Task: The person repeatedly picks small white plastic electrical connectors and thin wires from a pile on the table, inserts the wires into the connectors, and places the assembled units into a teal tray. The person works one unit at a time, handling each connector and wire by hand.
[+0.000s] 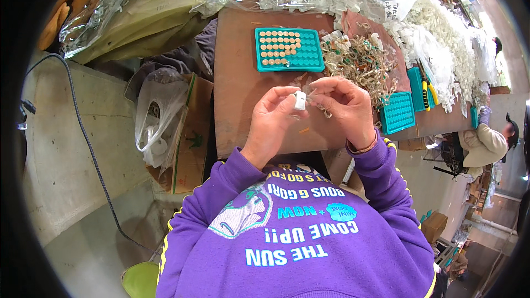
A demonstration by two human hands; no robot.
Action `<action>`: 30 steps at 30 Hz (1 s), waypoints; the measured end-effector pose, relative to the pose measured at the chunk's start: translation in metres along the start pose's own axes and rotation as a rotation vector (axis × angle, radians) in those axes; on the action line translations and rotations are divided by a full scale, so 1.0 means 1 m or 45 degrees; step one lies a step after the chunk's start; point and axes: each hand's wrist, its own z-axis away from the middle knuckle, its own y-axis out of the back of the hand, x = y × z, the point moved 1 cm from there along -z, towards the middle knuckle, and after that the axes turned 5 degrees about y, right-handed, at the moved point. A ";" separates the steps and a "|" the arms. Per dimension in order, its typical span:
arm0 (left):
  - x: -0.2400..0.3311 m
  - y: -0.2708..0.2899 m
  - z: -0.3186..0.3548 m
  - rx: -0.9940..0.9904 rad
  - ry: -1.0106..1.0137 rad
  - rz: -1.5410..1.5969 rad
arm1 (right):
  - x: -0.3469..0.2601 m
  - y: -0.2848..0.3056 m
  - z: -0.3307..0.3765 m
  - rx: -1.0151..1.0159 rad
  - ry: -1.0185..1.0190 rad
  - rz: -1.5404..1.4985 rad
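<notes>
Above the near part of the brown table point(237, 99), my left hand point(268, 127) pinches a small white plastic block point(300, 101) between thumb and fingertips. Close beside it, my right hand point(350, 113) has its thumb and fingers closed on a thin, pale wire-like strand point(327, 113); its far end is too small to make out. Just beyond my hands lies a teal tray point(307, 68) with rows of round tan discs point(279, 40) filling much of its left side. A tangled heap of wired parts point(359, 60) spreads to the right of that tray.
Another teal tray point(397, 113) lies at the right, near yellow-handled pliers point(428, 91). White parts point(441, 33) pile up beyond. A clear bag of parts point(326, 0) sits along the far edge. A carton point(193, 138) stands left of the table; a person point(485, 143) works at far right.
</notes>
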 end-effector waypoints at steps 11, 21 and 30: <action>0.002 -0.002 0.002 0.033 0.014 0.041 | -0.026 -0.006 -0.008 -0.199 0.611 0.762; 0.003 -0.001 0.004 0.012 0.085 -0.085 | -0.034 0.002 -0.015 -0.474 0.608 0.836; 0.002 0.001 0.004 0.069 0.050 -0.118 | -0.028 -0.014 -0.002 -0.198 0.463 0.740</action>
